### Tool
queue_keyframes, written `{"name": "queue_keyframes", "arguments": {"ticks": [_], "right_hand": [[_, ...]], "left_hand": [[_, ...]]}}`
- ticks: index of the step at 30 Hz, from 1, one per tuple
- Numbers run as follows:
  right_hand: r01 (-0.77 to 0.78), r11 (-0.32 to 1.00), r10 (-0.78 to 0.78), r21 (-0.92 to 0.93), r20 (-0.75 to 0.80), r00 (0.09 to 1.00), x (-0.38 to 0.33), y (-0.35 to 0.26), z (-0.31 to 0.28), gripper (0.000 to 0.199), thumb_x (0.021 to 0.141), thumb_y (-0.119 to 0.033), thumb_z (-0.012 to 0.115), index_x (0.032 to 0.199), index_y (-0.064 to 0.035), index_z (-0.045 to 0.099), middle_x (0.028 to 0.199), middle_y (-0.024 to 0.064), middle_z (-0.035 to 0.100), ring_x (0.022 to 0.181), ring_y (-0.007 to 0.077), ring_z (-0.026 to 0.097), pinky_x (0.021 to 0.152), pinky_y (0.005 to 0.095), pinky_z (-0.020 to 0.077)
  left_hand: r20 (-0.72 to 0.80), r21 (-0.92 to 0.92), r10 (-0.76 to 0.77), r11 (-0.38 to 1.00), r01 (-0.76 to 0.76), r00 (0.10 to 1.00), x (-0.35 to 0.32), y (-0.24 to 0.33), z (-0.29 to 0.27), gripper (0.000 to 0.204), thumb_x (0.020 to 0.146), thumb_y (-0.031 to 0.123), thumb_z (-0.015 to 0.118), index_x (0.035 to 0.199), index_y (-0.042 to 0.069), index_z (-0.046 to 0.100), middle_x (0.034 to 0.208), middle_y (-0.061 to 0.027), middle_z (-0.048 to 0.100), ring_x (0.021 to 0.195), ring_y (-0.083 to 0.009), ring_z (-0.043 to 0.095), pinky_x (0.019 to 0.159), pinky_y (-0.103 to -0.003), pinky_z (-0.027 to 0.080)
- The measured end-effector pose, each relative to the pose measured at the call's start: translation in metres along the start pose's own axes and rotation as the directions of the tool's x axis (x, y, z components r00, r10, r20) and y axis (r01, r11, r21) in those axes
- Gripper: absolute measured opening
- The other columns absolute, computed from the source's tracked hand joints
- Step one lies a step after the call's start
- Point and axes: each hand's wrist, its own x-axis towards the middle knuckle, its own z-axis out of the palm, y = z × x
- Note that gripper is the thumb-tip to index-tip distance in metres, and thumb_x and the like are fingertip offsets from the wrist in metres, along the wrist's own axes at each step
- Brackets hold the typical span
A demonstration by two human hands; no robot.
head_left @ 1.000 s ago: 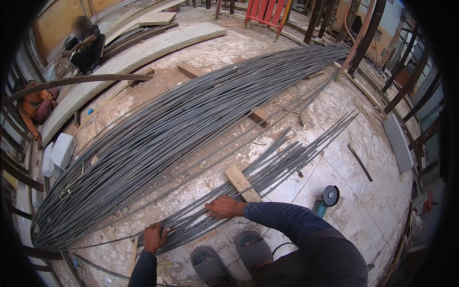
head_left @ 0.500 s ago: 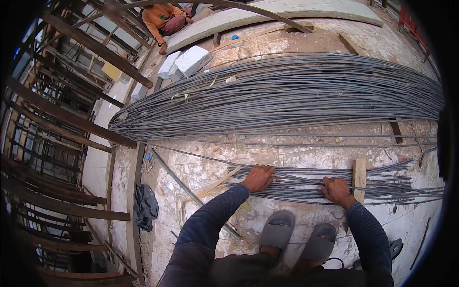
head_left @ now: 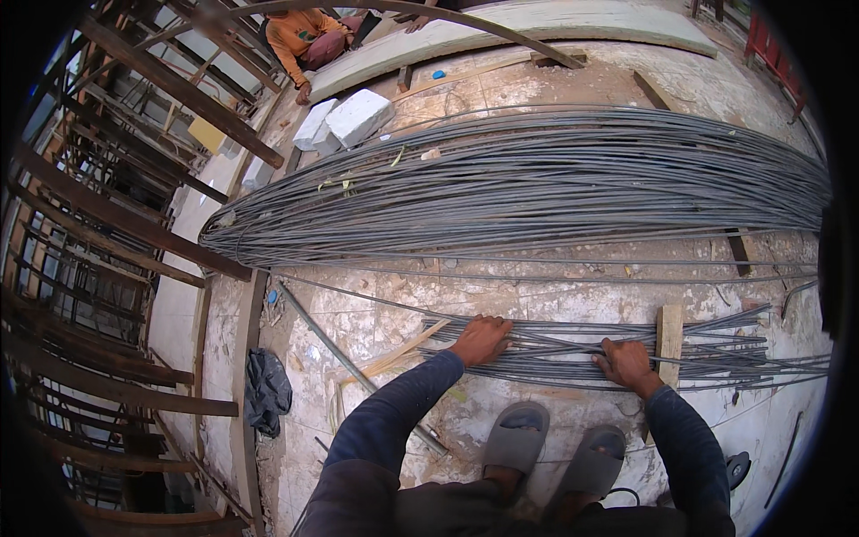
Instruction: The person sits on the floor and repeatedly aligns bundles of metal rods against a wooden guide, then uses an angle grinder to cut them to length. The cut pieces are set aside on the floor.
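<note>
A small bundle of thin steel bars [head_left: 555,345] lies across the concrete floor just in front of my feet. My left hand [head_left: 480,340] rests on the bundle's left end, fingers curled over the bars. Further right, my right hand [head_left: 625,362] presses down on the same bars beside a short wooden block [head_left: 669,333] under the bundle. Both sleeves are dark blue. My grey sandals [head_left: 555,447] stand just below the bars.
A much larger pile of long steel bars [head_left: 519,183] spans the floor behind. White blocks [head_left: 344,121] lie at its far left. A person in orange [head_left: 304,40] sits at the back. Rusty scaffold poles [head_left: 107,224] line the left. A dark rag [head_left: 267,389] lies lower left.
The view swung from the right end of the pile toward its left end. Both hands stayed on the small bundle, now spread wider apart along the bars.
</note>
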Motion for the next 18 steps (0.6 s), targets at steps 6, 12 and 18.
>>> {"name": "queue_keyframes", "arguments": {"ticks": [6,12,18], "right_hand": [[-0.02,0.999,0.018,0.03,0.06,0.998,-0.003,0.003,-0.009,0.038,0.093,-0.041,0.061,0.095,-0.0035,0.061,0.067,0.0179,0.066,0.064,0.0399,0.065,0.062,0.0521,0.0499],[-0.005,0.997,0.002,0.075,0.043,0.999,0.0,0.008,-0.008,0.04,0.092,-0.044,0.061,0.095,-0.0038,0.062,0.065,0.0182,0.065,0.064,0.0396,0.065,0.063,0.0527,0.0501],[0.019,1.0,-0.015,0.016,-0.264,0.964,-0.009,-0.006,-0.048,0.041,0.091,-0.041,0.063,0.074,-0.0038,0.06,0.059,0.0175,0.061,0.053,0.0372,0.061,0.056,0.0505,0.0444]], "left_hand": [[0.059,0.028,-0.011,1.0,0.009,0.998,0.007,0.0,-0.001,0.034,0.092,0.032,0.064,0.109,0.004,0.058,0.099,-0.0175,0.064,0.095,-0.0372,0.063,0.084,-0.048,0.048],[0.163,0.248,-0.27,0.942,0.226,0.949,-0.008,-0.05,-0.045,0.041,0.09,0.048,0.063,0.091,0.007,0.068,0.083,-0.0156,0.069,0.085,-0.0364,0.068,0.082,-0.047,0.05],[-0.126,0.398,-0.209,0.885,0.242,0.97,-0.037,-0.045,-0.114,0.033,0.084,0.039,0.069,0.07,0.009,0.068,0.067,-0.0117,0.066,0.067,-0.0318,0.067,0.065,-0.046,0.051]]}}
